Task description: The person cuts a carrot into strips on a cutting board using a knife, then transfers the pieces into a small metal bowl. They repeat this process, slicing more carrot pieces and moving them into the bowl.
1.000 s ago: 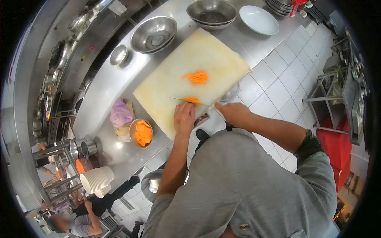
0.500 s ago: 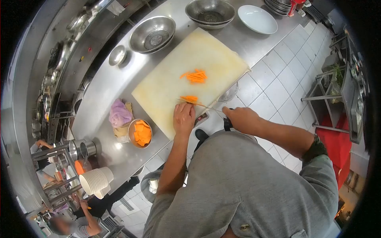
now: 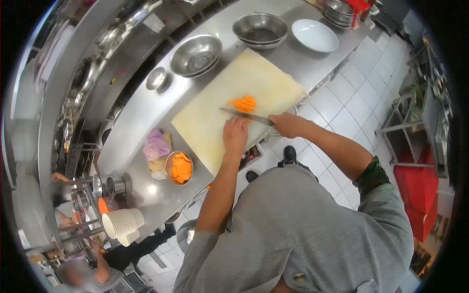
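Note:
My right hand (image 3: 288, 125) is closed round the handle of a kitchen knife (image 3: 256, 117). Its blade points left across the cutting board (image 3: 205, 117), against the near side of a pile of carrot strips (image 3: 243, 103). My left hand (image 3: 236, 133) rests on the board just on the near side of the blade, fingers together and bent down. A little orange shows beside its fingertips; what lies under them is hidden. Left of the board stands a metal bowl (image 3: 169, 169) of flat carrot slices (image 3: 181, 167).
A purple cloth (image 3: 157, 145) lies by the carrot bowl. Metal bowls (image 3: 197, 54), a small bowl (image 3: 156, 78) and a white plate (image 3: 315, 35) line the counter's far side. Stacked cups (image 3: 120, 223) stand lower left. Co-workers are at the left.
The knife has moved away from me, from the nearer carrot pieces up to the strip pile, and its blade shows broader. My left hand has followed it. The view has shifted slightly.

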The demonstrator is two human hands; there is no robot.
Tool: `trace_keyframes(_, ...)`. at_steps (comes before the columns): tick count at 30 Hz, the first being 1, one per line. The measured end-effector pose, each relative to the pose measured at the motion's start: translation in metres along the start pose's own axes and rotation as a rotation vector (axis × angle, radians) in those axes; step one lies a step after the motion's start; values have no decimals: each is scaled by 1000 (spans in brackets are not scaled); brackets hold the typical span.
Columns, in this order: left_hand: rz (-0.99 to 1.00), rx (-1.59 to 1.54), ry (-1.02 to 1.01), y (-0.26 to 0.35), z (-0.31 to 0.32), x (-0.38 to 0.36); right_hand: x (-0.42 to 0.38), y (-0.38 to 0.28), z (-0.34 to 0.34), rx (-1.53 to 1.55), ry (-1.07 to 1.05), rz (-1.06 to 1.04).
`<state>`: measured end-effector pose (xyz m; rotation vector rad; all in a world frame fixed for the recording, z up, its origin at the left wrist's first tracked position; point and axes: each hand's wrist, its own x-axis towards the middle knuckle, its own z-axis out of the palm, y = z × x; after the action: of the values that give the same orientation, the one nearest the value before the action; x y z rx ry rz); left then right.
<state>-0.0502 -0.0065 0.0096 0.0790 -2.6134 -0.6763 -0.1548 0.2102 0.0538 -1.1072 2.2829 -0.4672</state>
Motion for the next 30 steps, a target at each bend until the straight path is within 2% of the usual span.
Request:
trace_keyframes(4,-125,-62,62,5,-38,8,-16,-2,-20,-52,127,79)
trace_keyframes(6,-297,-53,82,-7,-104,-17,-43,-18,-25,-26,90,92)
trace_keyframes(8,-573,95,233,-66,-180,-88,-46,-40,-1,69,5,15)
trace_keyframes(10,-646,163,169,-92,-207,-123,-53,-44,13,121,-19,13)
trace_keyframes(12,-690,123,90,-108,-205,-133,-47,-44,22,129,-46,14)
trace_keyframes(15,-520,423,58,-133,-173,-138,-30,-34,32,77,-61,6)
trace_keyframes(18,-661,459,-60,-139,-161,-133,-21,-22,24,90,-61,-79)
trace_keyframes(21,-699,357,-16,-133,-182,-128,-20,-15,20,73,-42,-110)
trace_keyframes(24,-668,178,144,-104,-202,-105,-20,-12,9,121,-86,-71)
trace_keyframes(27,-296,44,67,-55,-177,-57,-17,3,6,92,-15,-26)
trace_keyframes(29,-178,-162,32,-26,-123,-31,-15,6,-5,58,-15,28)
trace_keyframes(30,-95,-135,-42,-16,-98,-22,-13,8,-9,63,-30,25)
